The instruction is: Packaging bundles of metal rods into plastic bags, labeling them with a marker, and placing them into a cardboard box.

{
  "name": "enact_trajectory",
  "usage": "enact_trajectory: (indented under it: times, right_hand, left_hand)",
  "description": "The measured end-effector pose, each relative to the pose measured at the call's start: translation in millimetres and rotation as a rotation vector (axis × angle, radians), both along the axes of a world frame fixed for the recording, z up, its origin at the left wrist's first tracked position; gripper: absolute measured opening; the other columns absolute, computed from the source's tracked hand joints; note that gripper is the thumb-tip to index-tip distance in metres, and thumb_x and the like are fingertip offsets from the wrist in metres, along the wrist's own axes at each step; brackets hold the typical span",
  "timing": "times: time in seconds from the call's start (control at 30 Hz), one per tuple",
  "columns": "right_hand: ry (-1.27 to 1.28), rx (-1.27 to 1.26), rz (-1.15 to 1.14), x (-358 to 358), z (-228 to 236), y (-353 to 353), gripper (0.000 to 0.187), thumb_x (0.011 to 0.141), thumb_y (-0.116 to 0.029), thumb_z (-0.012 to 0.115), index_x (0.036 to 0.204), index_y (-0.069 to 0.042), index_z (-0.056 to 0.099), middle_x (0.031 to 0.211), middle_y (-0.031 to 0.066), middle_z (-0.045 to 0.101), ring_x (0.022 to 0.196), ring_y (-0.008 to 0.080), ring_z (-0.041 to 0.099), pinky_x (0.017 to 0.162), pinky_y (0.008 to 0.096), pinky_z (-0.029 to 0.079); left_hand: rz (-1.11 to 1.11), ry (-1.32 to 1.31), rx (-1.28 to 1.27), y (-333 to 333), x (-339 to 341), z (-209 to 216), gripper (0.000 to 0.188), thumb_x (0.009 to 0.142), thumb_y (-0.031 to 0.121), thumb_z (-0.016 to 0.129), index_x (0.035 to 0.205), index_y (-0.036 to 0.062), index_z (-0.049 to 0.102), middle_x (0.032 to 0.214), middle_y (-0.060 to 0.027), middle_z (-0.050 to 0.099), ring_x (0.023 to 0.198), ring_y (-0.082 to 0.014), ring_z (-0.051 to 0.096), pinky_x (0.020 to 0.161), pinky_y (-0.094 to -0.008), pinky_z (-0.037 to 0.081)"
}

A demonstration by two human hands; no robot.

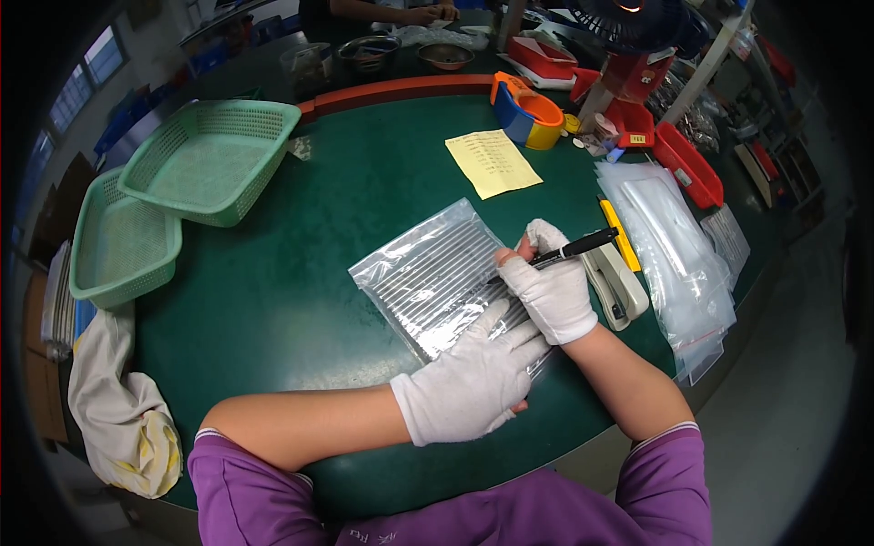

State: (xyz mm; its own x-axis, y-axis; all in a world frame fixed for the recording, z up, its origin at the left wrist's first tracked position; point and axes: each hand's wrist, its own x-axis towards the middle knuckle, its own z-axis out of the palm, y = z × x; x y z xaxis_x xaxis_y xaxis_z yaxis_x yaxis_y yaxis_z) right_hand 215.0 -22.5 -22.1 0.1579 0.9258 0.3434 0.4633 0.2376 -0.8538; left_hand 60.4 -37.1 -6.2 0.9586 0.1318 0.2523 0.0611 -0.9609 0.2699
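A clear plastic bag [428, 268] lies flat on the green table, with a row of thin grey rods or strips inside. My left hand [469, 378], in a white glove, rests on the bag's near part with its fingers stretched out. Above the bag's right side, my right hand [551, 289] grips a black pen [583, 244]; its glove leaves the thumb and a fingertip bare. The pen's tip points down toward the bag, but I cannot tell whether it touches. Just right of that hand are a white stapler [617, 287] and a yellow utility knife [619, 235].
A handwritten yellow sheet [493, 164] lies beyond the bag. Clear bags [669, 246] are stacked at right, near a red tray [688, 166]. An orange-and-blue tape dispenser [528, 114] stands farther back. Green baskets [214, 155] and a cloth [123, 400] sit at left. Another person's hands [428, 15] show at the back.
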Motion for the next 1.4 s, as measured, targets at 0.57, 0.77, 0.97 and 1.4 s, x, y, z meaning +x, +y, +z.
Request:
enact_trajectory:
  times: [0.57,0.77,0.97,1.4]
  right_hand:
    - [0.057,-0.131,0.122,-7,6,-14,0.032,0.077,-0.015,0.072,0.067,-0.007,0.043,0.065,-0.0016,0.044,0.062,0.0057,0.038,0.054,0.0218,0.034]
    - [0.11,-0.115,0.128,-8,2,-12,0.029,0.075,-0.014,0.073,0.066,-0.004,0.047,0.061,-0.0005,0.044,0.058,0.0079,0.038,0.051,0.0243,0.036]
    - [0.085,-0.161,0.138,-7,4,-12,0.031,0.076,-0.012,0.072,0.068,-0.007,0.042,0.066,-0.0019,0.045,0.062,0.0049,0.039,0.055,0.0206,0.037]
    - [0.145,-0.17,0.158,-10,7,-13,0.032,0.076,-0.013,0.072,0.067,-0.007,0.042,0.065,-0.0023,0.043,0.062,0.0054,0.038,0.054,0.0213,0.035]
  left_hand:
    - [0.065,0.045,0.051,-13,-2,-3,0.029,0.07,0.028,0.06,0.084,0.0033,0.068,0.112,-0.0161,0.052,0.115,-0.0295,0.044,0.106,-0.0482,0.022]
    - [0.099,0.033,0.062,-15,-2,-3,0.029,0.07,0.028,0.059,0.083,0.0036,0.068,0.11,-0.0163,0.053,0.114,-0.0293,0.046,0.105,-0.0492,0.023]
    - [0.102,0.038,0.079,-15,-3,-5,0.029,0.071,0.028,0.058,0.083,0.0038,0.068,0.109,-0.017,0.053,0.113,-0.0299,0.046,0.103,-0.0497,0.026]
    - [0.099,0.035,0.114,-15,-3,-9,0.025,0.071,0.027,0.057,0.079,0.0062,0.069,0.109,-0.0179,0.053,0.113,-0.0313,0.047,0.102,-0.0506,0.028]
